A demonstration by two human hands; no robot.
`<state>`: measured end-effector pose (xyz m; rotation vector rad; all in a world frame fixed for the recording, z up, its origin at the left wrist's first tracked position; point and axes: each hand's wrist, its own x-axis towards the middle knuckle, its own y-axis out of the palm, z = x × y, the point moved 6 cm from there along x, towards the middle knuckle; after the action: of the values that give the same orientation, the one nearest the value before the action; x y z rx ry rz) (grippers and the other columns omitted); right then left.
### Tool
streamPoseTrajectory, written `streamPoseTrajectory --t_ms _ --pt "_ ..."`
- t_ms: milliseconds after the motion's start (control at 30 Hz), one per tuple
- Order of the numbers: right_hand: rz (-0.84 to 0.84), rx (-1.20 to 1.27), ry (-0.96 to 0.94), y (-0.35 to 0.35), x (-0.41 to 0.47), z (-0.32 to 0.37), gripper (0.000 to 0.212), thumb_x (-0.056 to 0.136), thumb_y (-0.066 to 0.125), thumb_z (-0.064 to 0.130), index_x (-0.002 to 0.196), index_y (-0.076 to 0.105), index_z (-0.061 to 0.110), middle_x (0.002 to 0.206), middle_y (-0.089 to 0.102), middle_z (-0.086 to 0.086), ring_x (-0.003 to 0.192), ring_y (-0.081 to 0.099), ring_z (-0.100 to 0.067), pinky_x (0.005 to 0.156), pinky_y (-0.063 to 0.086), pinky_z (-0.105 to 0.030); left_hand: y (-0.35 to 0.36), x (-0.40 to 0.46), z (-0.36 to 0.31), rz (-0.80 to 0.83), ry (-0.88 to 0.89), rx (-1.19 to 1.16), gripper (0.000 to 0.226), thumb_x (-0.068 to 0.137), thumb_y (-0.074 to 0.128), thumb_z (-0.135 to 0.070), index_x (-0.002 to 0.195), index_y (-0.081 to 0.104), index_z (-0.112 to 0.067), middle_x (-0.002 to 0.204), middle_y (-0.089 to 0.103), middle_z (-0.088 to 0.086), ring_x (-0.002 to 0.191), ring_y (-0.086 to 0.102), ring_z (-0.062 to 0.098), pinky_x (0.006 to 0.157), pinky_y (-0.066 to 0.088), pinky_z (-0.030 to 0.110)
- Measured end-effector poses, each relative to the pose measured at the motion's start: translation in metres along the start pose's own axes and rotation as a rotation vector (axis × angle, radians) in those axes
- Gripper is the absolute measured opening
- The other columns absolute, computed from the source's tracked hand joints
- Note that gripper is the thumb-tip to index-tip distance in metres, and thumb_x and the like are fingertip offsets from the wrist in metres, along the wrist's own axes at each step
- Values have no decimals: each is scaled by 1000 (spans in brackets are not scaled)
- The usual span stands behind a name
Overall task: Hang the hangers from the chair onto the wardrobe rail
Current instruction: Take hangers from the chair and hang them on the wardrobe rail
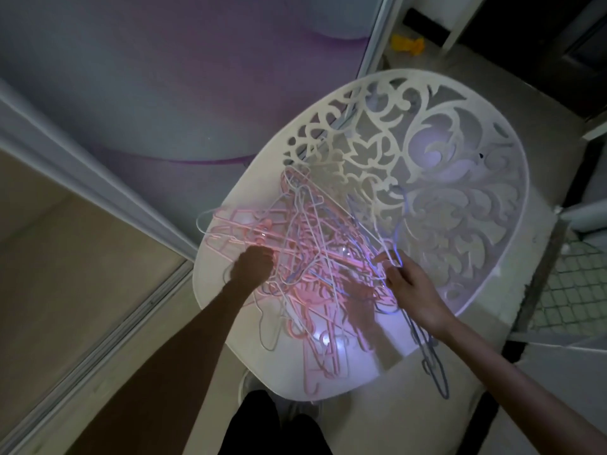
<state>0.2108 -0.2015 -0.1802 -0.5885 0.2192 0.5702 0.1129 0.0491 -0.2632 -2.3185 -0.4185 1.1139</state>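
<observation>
Over on the left a sliding wardrobe door (pixel 108 103) with a pale purple swirl stands behind its floor track (pixel 98 339), and a beige panel fills the corner beside it. The room is dim.

The person leans over a white plastic chair (pixel 460 192) whose back is cut through with a leafy scroll pattern. On its seat lies a tangled heap of hangers (pixel 305 257), mostly pink with some white and a few bluish ones, spread across the seat from its left edge almost to the front lip, none sorted from the rest.

The left hand (pixel 252 266) comes in from the lower left and presses down into the left side of the heap, fingers curled in among the pink hangers; whether it truly has one gripped or only rests on them I cannot tell. The right hand (pixel 412 290) reaches in from the lower right at the heap's right side, its fingers pinched narrow around the thin wire of a bluish hanger (pixel 427 353), which trails down past the wrist and hangs over the front edge of the seat.

Below, between the arms, dark trouser legs and a pale shoe show. Far back on the floor to the right lies something small and yellow (pixel 407 44), too blurred to make out.
</observation>
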Motion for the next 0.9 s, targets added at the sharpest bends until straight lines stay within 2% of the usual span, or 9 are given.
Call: streamPoseTrajectory --t_ms 67,133,233,300,500,567,667,767,900 --pt "10 -10 -21 12 0 2 20 99 38 9 96 56 18 47 39 11 43 35 -2 46 30 -14 -29 -14 3 -365 96 71 31 88 55 -11 118 64 -14 125 61 9 114 57 28 97 44 35" --pt "14 -39 -36 34 -1 1 18 99 39 9 105 55 10 52 35 9 40 34 -3 49 29 -23 -55 -28 21 -615 -3 4 41 84 60 -12 125 55 -11 131 54 12 122 48 32 101 39 41" --pt "36 -60 -32 76 -1 -2 23 99 40 14 114 53 3 55 42 2 45 41 -2 53 31 -26 -39 -17 74 -306 -310 -57 60 89 60 -30 136 41 3 140 42 24 131 40 36 107 34 42" --pt "50 -88 -33 99 -1 -5 28 98 39 19 114 52 0 61 47 -2 58 45 -15 62 33 -31 -24 -18 90 -124 -315 -175 44 89 60 -32 117 62 2 121 62 25 116 57 36 100 45 43" --pt "-6 -60 9 104 -8 -20 14 98 41 9 101 54 10 57 39 10 53 39 -7 63 34 -32 -34 -63 62 -233 -92 -452 23 90 59 -32 70 72 -27 66 72 -9 74 69 16 71 50 29" --pt "-26 -82 32 89 -13 -20 12 98 42 10 95 51 17 55 39 10 51 37 -4 57 32 -29 -32 -79 33 -94 -35 -669 23 94 54 -21 75 68 -22 61 71 -15 68 68 7 66 50 23" --pt "-27 -169 20 58 -16 -8 23 98 41 13 117 55 12 55 39 8 51 36 -5 61 30 -29 -35 -98 -15 24 81 -736 18 95 51 -10 90 66 -1 58 71 -14 59 67 0 57 51 11" --pt "-22 -141 -6 20 -14 10 25 97 43 16 117 56 8 59 40 12 52 38 0 59 34 -27 -47 -111 -57 -56 152 -619 23 86 59 -25 74 76 -15 71 74 -9 74 71 22 73 54 30" --pt "4 52 105 -24 -21 35 18 98 38 4 101 56 7 43 39 7 28 29 -2 33 25 -10 -65 -130 -91 -84 148 -552 37 84 56 -21 51 69 -29 74 75 0 81 72 26 87 54 41"
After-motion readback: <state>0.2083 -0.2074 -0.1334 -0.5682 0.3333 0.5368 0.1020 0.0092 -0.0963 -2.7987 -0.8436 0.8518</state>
